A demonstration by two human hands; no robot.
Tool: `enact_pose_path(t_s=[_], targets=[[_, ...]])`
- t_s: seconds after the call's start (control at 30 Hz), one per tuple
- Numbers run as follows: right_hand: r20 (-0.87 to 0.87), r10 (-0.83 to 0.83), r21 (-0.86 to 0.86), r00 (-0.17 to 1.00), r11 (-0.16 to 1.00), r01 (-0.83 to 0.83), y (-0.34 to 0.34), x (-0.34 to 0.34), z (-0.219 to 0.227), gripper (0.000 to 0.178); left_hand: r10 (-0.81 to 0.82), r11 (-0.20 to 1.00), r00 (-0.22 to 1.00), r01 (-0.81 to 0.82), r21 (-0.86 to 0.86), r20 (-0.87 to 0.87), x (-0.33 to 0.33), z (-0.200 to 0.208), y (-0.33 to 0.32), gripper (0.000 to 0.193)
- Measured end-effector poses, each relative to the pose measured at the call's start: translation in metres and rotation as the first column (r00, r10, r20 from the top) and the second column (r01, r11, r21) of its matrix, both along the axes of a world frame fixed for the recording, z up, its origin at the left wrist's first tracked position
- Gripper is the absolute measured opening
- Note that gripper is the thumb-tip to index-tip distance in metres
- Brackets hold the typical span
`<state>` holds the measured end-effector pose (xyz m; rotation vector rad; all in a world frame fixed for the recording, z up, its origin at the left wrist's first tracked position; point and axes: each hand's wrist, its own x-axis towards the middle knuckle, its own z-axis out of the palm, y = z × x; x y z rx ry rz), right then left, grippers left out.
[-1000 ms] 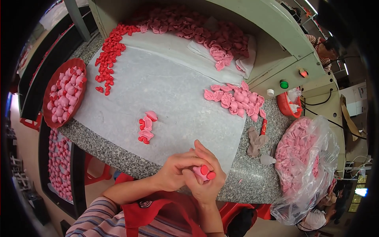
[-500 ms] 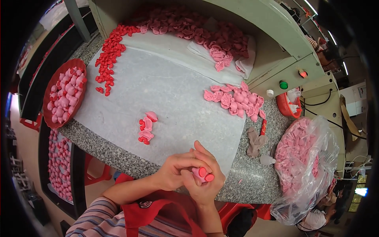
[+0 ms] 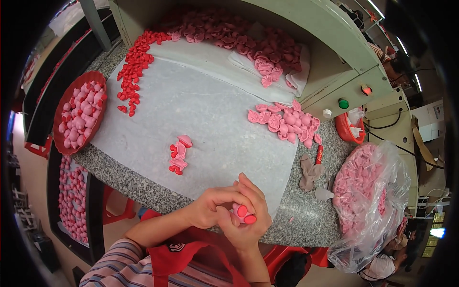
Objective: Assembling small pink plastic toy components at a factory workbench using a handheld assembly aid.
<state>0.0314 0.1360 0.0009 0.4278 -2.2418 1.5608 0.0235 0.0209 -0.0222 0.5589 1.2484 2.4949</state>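
Note:
Both hands are closed together around a small pink figure with two round red feet [image 3: 242, 211], near the front edge of the work surface. My left hand [image 3: 213, 206] wraps it from the left, and my right hand [image 3: 249, 225] cups it from the right with the thumb pressed against it. Most of the pink body is hidden by my fingers; the feet face up toward me. Beyond my hands, a short row of pink half-shells [image 3: 180, 151] with red feet lies on the white sheet [image 3: 215, 124].
Small red pieces [image 3: 129, 79] line the sheet's left side. At left stands a red bowl [image 3: 60, 129] of pink figures. Pink shells [image 3: 291, 122] are piled at right, more inside the grey-green machine [image 3: 330, 88]. A clear bag of pink parts [image 3: 358, 191] sits right of a cloth [image 3: 310, 172].
My hands and the figure have shifted very slightly, with the red feet a little lower and to the left. My grip stays closed around it; the loose parts look unmoved.

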Motion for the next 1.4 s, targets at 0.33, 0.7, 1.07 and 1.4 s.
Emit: enact_pose_path(t_s=[0.33,0.7,1.07,1.4], targets=[[0.364,0.047,-0.094,0.93,0.995,-0.013,0.019,0.007,0.007,0.09,-0.345,0.851,0.83,0.081,0.519,0.438,-0.006,-0.012,0.001,0.041],[-0.114,-0.468,0.401,0.876,0.786,0.472,0.075,-0.023,0.005,0.025,-0.103,0.921,0.948,-0.023,0.39,0.299,-0.008,-0.001,0.008,0.026],[0.212,-0.55,0.248,0.808,0.83,0.5,0.095,-0.03,0.012,0.008,0.013,0.958,0.898,-0.136,0.251,0.439,-0.006,-0.005,0.011,0.023],[0.371,-0.02,-0.307,0.928,0.941,0.143,0.019,-0.003,0.014,0.012,0.12,0.965,0.919,-0.197,0.173,0.375,-0.003,-0.001,0.01,0.028]])
